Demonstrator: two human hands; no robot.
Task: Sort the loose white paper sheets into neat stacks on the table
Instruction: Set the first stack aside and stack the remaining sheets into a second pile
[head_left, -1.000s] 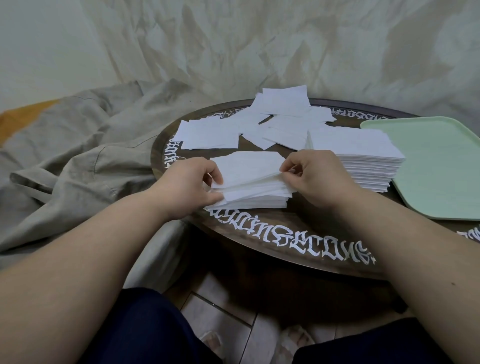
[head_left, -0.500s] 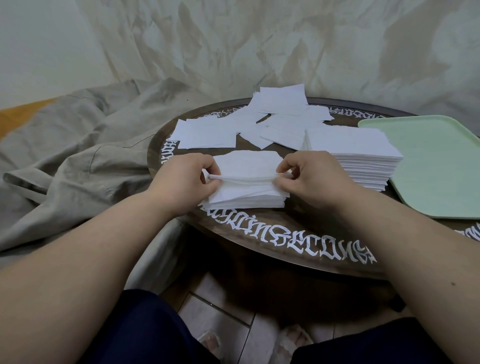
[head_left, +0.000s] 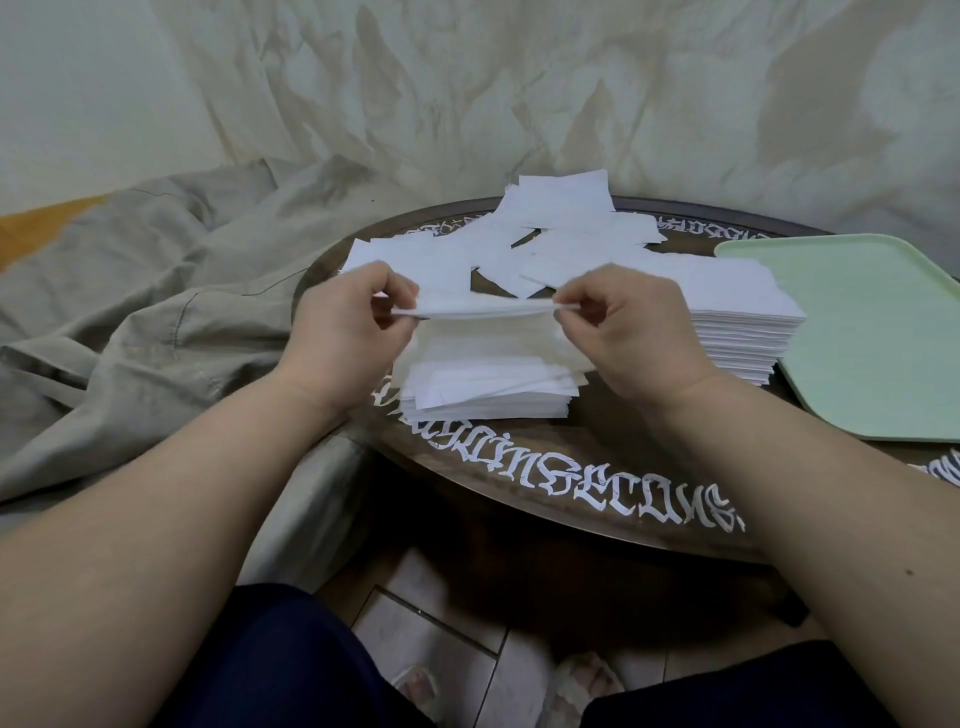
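Draped behind everything is a pale, creased backdrop cloth (head_left: 519, 93), and a rumpled beige sheet (head_left: 156, 291) lies off the left side of the round dark table (head_left: 597, 457), whose rim carries white gothic lettering. At the table's right edge sits a pale green tray (head_left: 872, 343), partly overhanging. Just left of the tray stands the tall stack (head_left: 743, 322), its sides fairly square. Along the far edge the loose sheets (head_left: 566, 228) lie scattered and overlapping at mixed angles. At the near-left edge is the low stack (head_left: 488, 384), its top few sheets skewed.

Directly above that low stack, lifted clear of it, is the held bundle (head_left: 483, 309), a thin sheaf seen almost edge-on, its long axis running left to right, parallel to the table's near rim. The left hand (head_left: 348, 332) pinches its left end between thumb and curled fingers; the right hand (head_left: 628, 322) pinches the right end the same way. Each hand is at its own end, neither nearer than the other, and the bundle sags slightly between them.

I judge the step in hand to be squaring this sheaf before it goes onto a stack. The low stack lies straight below, already matching the bundle's axis, so a plain lowering would serve; the tall stack is off to the right, nearer the right hand
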